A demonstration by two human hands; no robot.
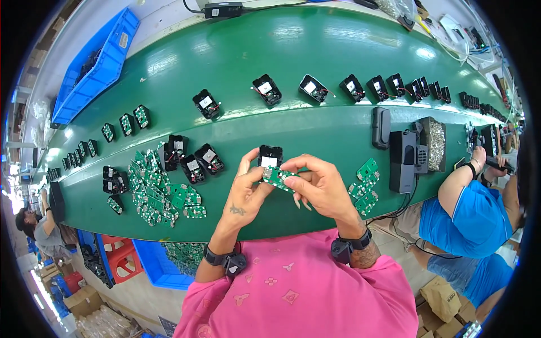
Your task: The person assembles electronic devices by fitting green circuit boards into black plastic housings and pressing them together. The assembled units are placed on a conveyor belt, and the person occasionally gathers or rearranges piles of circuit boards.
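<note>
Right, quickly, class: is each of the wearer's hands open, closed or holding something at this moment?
Left hand: closed, holding the black casing.
Right hand: closed, pinching the green circuit board between thumb and fingers.

Electronics assembly workshop, long green bench (321,132), heaped circuit boards (151,191) (green too), rows of black housings (273,97)

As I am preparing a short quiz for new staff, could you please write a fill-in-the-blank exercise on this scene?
1. The right hand grips a circuit board coloured ____.
2. The left hand holds a casing whose outer shell is ____.
3. The larger pile of loose boards lies to the ____ of both hands.
4. The big bin at the picture's upper left is coloured ____.

Missing words: green; black; left; blue.
</note>
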